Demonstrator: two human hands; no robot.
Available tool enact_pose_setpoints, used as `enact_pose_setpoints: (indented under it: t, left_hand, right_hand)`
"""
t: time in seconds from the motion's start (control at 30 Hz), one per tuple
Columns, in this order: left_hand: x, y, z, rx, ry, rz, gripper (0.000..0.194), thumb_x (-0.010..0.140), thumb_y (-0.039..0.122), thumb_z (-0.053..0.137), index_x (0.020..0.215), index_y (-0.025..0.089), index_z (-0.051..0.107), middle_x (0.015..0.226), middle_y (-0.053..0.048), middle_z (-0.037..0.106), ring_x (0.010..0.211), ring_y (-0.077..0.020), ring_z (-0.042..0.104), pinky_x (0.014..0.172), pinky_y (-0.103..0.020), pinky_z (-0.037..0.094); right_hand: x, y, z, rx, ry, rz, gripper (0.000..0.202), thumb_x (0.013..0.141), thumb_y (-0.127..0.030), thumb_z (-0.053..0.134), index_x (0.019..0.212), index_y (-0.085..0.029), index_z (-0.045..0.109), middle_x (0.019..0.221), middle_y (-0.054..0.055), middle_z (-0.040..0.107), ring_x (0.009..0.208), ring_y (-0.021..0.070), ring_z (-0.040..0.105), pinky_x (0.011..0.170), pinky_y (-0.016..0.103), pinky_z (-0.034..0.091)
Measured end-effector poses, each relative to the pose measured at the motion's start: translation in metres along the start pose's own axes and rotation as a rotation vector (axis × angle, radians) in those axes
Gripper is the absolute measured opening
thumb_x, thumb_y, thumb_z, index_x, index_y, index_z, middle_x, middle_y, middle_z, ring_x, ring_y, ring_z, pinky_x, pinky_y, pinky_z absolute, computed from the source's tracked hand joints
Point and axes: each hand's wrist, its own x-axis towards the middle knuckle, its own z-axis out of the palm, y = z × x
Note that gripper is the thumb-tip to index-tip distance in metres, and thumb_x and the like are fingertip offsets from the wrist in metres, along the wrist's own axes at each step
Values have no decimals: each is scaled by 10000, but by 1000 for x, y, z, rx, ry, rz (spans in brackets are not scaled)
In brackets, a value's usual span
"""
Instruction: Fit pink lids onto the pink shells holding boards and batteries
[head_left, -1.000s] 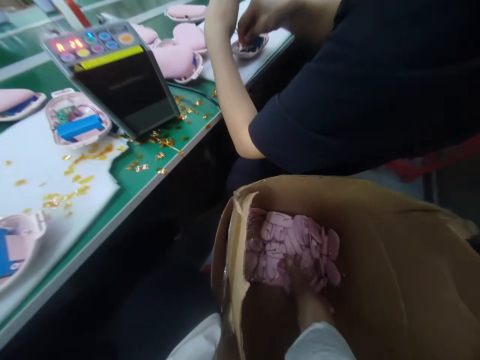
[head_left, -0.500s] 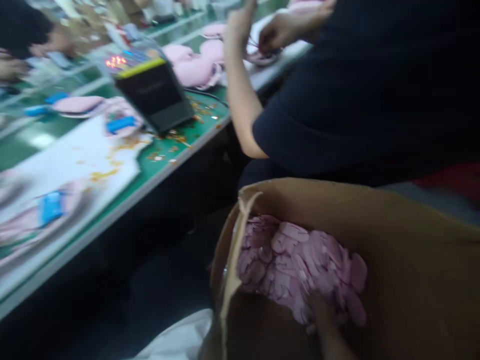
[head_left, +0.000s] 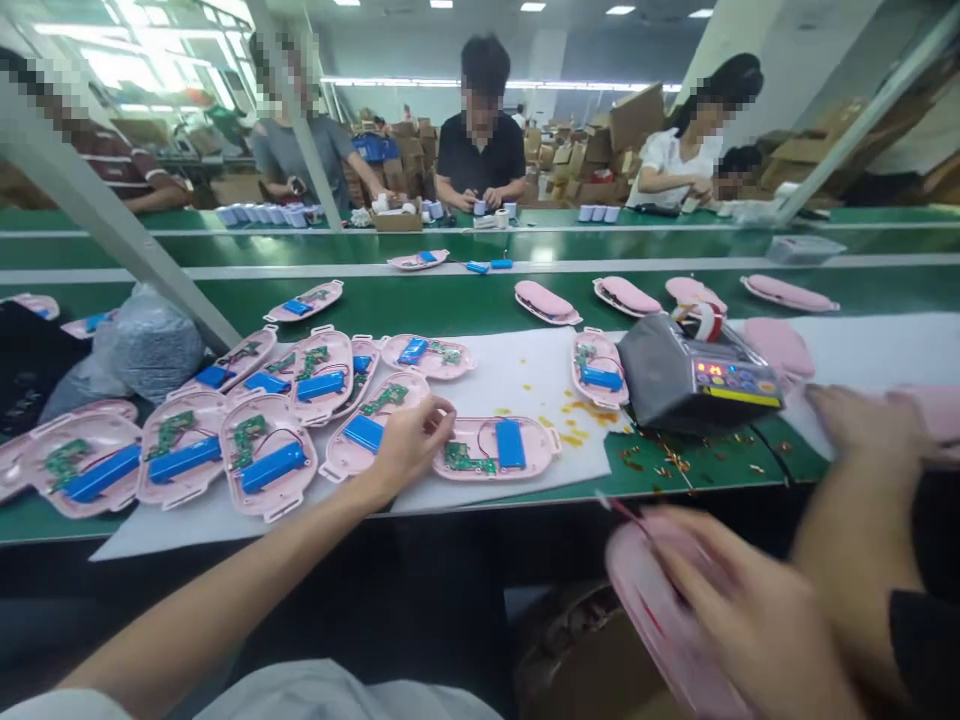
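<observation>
My right hand (head_left: 757, 600), blurred, grips a long pink plastic cover (head_left: 660, 620) low in front of the bench, over a cardboard box (head_left: 600, 660). Thin red and dark wires (head_left: 626, 510) with a pale end stick up from the cover. On the bench, my left hand (head_left: 412, 440) has its fingers curled together at the left end of a pink shell (head_left: 465, 425), which holds a green circuit board (head_left: 469, 460) and a blue battery pack (head_left: 511, 443). The fingertips hide that end, so whatever they pinch does not show.
Several similar open shells (head_left: 270, 470) crowd the left side. A grey device with a lit display (head_left: 675, 375) stands to the right, with orange scraps (head_left: 675, 460) before it. A co-worker's hand (head_left: 862, 420) lies beyond it. Closed pink units (head_left: 544, 300) rest further back.
The view has swung from the box of pink covers up to the bench. The hand that was down among the covers is out of the box, and my right hand now holds one cover.
</observation>
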Motion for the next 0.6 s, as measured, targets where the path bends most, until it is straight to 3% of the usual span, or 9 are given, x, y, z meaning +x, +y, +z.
enact_pose_setpoints:
  t: [0.1, 0.17, 0.27, 0.37, 0.47, 0.6]
  left_hand:
    - [-3, 4, -12, -159, 41, -25, 159, 899, 337, 546, 867, 189, 592, 682, -1, 679, 613, -161, 687, 595, -244, 506]
    - [-2, 6, -21, -195, 73, -24, 163, 926, 319, 540, 865, 182, 603, 682, 7, 653, 592, -149, 671, 601, -247, 504]
    - [5, 6, -30, -93, 140, 42, 151, 954, 263, 535, 884, 179, 639, 787, -13, 661, 613, -136, 641, 635, -267, 507]
    - [16, -1, -31, 171, 210, 286, 159, 963, 219, 534, 902, 178, 676, 1117, -98, 646, 933, -207, 655, 815, -345, 533]
    - [23, -6, -30, 366, 92, 502, 218, 969, 139, 473, 936, 153, 688, 1222, -137, 610, 1110, -255, 592, 912, -399, 518]
    - [20, -2, -37, 278, -122, 461, 166, 915, 126, 557, 865, 151, 713, 1257, -150, 592, 1183, -277, 558, 996, -450, 488]
  right_hand:
    - [69, -83, 47, -185, -329, -345, 222, 925, -314, 485, 1024, -249, 672, 888, 66, 718, 815, 241, 670, 699, 320, 465]
    - [106, -123, 87, -293, -494, -508, 340, 860, -134, 419, 1136, -178, 612, 850, 82, 709, 727, 229, 641, 655, 302, 409]
    - [129, -143, 125, -165, -695, -569, 495, 735, -43, 391, 1187, -166, 553, 866, 52, 696, 733, 195, 612, 688, 286, 417]
    - [128, -137, 129, 95, -857, -466, 419, 764, -122, 440, 1159, -199, 556, 890, 19, 699, 730, 163, 600, 698, 283, 451]
    - [121, -135, 118, 191, -811, -321, 360, 808, -240, 528, 1165, -209, 555, 810, 3, 715, 650, 154, 591, 630, 274, 446]
    - [114, -139, 115, 54, -539, -333, 224, 838, -341, 577, 1019, -225, 639, 803, 22, 739, 673, 175, 644, 634, 275, 443]
